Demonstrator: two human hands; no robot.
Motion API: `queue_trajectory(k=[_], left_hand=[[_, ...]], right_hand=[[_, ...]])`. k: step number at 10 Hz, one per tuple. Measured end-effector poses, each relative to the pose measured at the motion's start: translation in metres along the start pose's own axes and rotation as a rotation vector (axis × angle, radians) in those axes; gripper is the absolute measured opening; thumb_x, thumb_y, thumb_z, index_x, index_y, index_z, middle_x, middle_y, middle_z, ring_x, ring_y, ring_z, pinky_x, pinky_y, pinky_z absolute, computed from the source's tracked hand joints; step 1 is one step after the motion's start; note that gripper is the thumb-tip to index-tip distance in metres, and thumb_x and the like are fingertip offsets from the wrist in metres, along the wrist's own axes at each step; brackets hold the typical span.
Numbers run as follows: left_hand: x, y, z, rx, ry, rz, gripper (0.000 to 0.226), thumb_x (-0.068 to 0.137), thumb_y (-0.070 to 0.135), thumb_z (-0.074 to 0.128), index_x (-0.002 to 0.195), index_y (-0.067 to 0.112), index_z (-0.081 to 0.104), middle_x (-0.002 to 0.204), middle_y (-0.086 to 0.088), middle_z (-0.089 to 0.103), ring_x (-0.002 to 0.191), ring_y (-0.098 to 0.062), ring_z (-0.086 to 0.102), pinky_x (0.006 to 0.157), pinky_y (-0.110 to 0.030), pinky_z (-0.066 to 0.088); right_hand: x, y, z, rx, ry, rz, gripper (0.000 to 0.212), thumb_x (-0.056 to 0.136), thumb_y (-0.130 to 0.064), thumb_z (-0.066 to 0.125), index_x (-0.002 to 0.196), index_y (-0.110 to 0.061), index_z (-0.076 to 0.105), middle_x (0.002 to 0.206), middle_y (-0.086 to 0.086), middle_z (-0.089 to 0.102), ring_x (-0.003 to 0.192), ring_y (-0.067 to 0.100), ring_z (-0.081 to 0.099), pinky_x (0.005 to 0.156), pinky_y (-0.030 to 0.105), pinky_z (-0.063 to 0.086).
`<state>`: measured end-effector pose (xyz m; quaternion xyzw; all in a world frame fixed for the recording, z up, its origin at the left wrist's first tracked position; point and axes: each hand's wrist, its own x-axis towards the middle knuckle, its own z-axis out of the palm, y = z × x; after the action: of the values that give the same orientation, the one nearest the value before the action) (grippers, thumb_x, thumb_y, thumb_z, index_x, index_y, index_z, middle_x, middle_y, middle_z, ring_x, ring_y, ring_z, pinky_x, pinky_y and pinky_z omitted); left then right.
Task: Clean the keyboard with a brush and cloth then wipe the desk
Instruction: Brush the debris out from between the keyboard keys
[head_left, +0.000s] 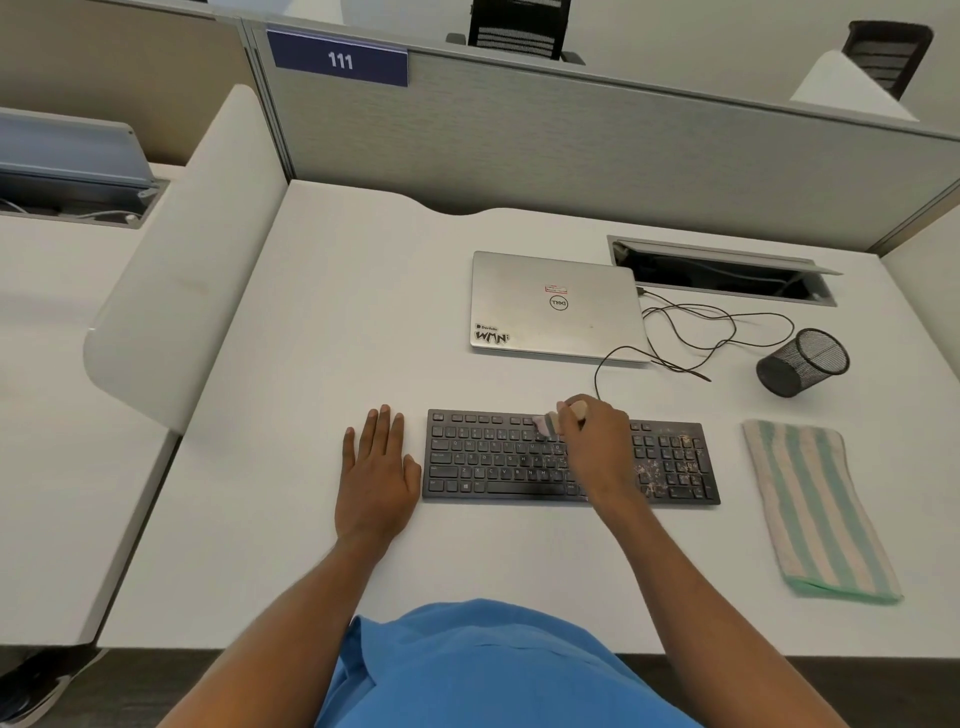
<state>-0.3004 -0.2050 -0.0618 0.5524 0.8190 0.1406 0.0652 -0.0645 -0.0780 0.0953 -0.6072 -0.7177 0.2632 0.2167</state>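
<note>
Fingers of the right hand (597, 441) curled round the brush (548, 423): brushing step in hand.
The left hand (376, 467) lay flat on the desk (337, 312) just beside the keyboard (498, 462), whose long axis ran left to right. The brush head pointed left over the upper middle rows. Crumbs (670, 467) on the number pad probably called for strokes further right next. The cloth (815, 509) lay untouched to the right, lengthwise near to far.

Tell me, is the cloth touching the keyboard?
Apart. The head view shows a strip of bare desk between the cloth and the right end of the keyboard.
</note>
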Motion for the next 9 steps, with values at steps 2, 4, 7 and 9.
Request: queue_trajectory(k=[2, 4, 7, 9], left_hand=[[-0.001, 0.000, 0.000, 0.000, 0.006, -0.007, 0.067, 0.102, 0.034, 0.029, 0.165, 0.011, 0.032, 0.175, -0.008, 0.021, 0.163, -0.021, 0.013, 0.133, -0.048, 0.005], [-0.001, 0.001, 0.000, -0.008, 0.008, -0.006, 0.067, 0.102, 0.034, 0.029, 0.165, 0.011, 0.031, 0.175, -0.008, 0.021, 0.163, -0.021, 0.013, 0.133, -0.049, 0.007], [-0.001, 0.001, 0.000, -0.008, 0.006, -0.006, 0.068, 0.102, 0.034, 0.028, 0.165, 0.011, 0.031, 0.175, -0.008, 0.021, 0.163, -0.021, 0.013, 0.133, -0.049, 0.006], [-0.001, 0.001, 0.001, -0.007, 0.010, -0.002, 0.067, 0.102, 0.034, 0.029, 0.165, 0.011, 0.031, 0.175, -0.008, 0.022, 0.163, -0.021, 0.013, 0.133, -0.049, 0.006]], right_hand=[[0.007, -0.005, -0.010, -0.037, -0.053, 0.027, 0.030, 0.102, -0.015, 0.054, 0.078, -0.003, 0.067, 0.059, -0.007, 0.057, 0.052, -0.002, 0.058, 0.044, 0.011, 0.036], [0.002, -0.008, -0.007, 0.018, -0.014, 0.003, 0.035, 0.102, -0.014, 0.053, 0.074, 0.004, 0.064, 0.059, -0.001, 0.058, 0.056, -0.012, 0.056, 0.047, 0.010, 0.036], [0.009, -0.001, -0.017, -0.002, 0.009, 0.052, 0.036, 0.102, -0.014, 0.053, 0.073, 0.005, 0.062, 0.058, -0.001, 0.057, 0.050, 0.002, 0.055, 0.046, 0.010, 0.036], [0.007, 0.009, -0.009, -0.062, -0.015, 0.080, 0.031, 0.102, -0.020, 0.055, 0.075, -0.009, 0.066, 0.063, -0.005, 0.060, 0.058, 0.007, 0.058, 0.047, 0.013, 0.035]])
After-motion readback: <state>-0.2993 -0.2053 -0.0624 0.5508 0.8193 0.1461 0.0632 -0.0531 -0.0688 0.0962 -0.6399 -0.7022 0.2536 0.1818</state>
